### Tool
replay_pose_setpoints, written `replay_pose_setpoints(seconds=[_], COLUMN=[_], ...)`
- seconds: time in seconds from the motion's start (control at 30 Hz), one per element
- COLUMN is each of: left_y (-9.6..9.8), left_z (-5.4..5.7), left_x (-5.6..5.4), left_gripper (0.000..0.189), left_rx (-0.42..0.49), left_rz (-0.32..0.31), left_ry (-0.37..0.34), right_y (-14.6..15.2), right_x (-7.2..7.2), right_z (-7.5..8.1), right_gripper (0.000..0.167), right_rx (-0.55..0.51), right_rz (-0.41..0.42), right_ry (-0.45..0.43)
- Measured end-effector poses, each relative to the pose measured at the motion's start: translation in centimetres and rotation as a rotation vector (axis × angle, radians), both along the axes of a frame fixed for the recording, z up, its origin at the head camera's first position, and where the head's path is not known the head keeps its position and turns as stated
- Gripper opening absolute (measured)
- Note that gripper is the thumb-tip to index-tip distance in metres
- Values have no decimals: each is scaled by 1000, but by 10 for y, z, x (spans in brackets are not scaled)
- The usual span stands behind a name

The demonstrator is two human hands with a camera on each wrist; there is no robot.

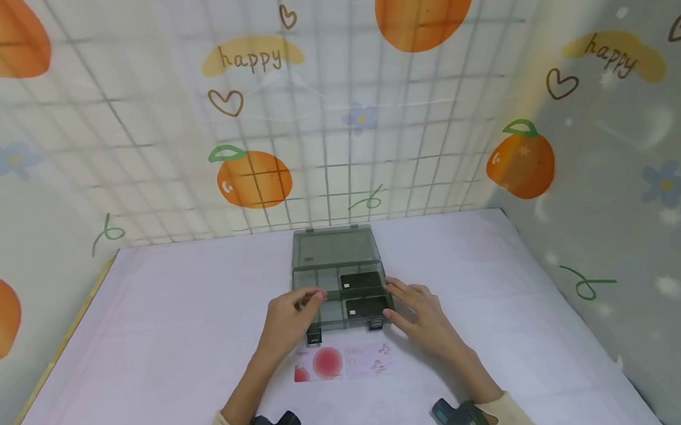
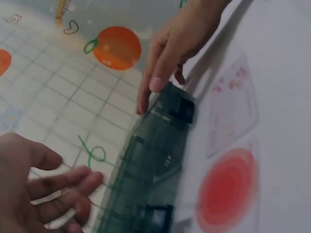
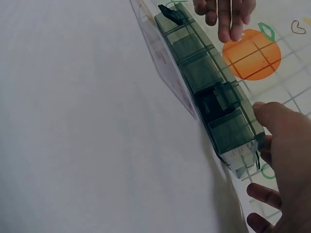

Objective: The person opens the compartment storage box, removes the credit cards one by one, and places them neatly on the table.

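The translucent dark box (image 1: pixel 342 325) is set on the white table (image 1: pixel 192 333), in front of the backdrop (image 1: pixel 427 140), with its lid (image 1: pixel 335 246) swung back and two black inserts (image 1: pixel 365 280) held in its right-hand compartments. For careful handling, the box is best steadied lightly at its right end, with the thin partitions kept from being pressed sideways and the lid left unstrained at its hinge. The long axis is laid left to right, slightly slanted so that the right end is farther off; the latches (image 1: pixel 375 323) are faced toward the person, the lid toward the backdrop. Over the left compartments, the left hand (image 1: pixel 289 320) is held with fingers loosely bent, and nothing can be seen gripped. By the right hand (image 1: pixel 428 315), fingers spread and fairly straight, the right end is touched but not clasped. Just before the latches, a printed card (image 1: pixel 328 362) is laid flat.
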State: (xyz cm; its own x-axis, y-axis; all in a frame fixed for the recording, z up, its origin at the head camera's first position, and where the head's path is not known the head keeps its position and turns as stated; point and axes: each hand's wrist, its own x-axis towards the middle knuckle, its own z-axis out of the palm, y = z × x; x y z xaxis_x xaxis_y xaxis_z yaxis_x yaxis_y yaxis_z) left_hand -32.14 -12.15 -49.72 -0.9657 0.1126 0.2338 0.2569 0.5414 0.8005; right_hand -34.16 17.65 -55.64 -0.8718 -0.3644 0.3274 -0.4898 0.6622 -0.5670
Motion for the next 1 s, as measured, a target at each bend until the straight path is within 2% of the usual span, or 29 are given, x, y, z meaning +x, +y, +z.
replay_pose_setpoints(seconds=[0.13,0.27,0.33,0.53,0.8,1.0], left_y=[10,18,22,30,35,37], left_z=[11,12,10,8,6,7], left_x=[-8,-15,-18,-29,-33,-32], left_gripper=[27,30,31,33,34,33], left_rx=[-70,-128,-151,-196,-132,60], left_rz=[-2,-44,-60,-90,-58,-46], left_ry=[-141,-253,-291,-330,-426,-568], right_y=[-1,-1,-1,-1,-3,-1], right_x=[-1,0,1,1,2,2], right_z=[-1,-3,-5,-4,-2,-3], right_gripper=[60,60,60,60,60,59], right_rx=[-14,-11,-1,-17,-28,-23], right_rz=[3,6,7,-1,1,6], right_ry=[3,-15,-14,7,3,19])
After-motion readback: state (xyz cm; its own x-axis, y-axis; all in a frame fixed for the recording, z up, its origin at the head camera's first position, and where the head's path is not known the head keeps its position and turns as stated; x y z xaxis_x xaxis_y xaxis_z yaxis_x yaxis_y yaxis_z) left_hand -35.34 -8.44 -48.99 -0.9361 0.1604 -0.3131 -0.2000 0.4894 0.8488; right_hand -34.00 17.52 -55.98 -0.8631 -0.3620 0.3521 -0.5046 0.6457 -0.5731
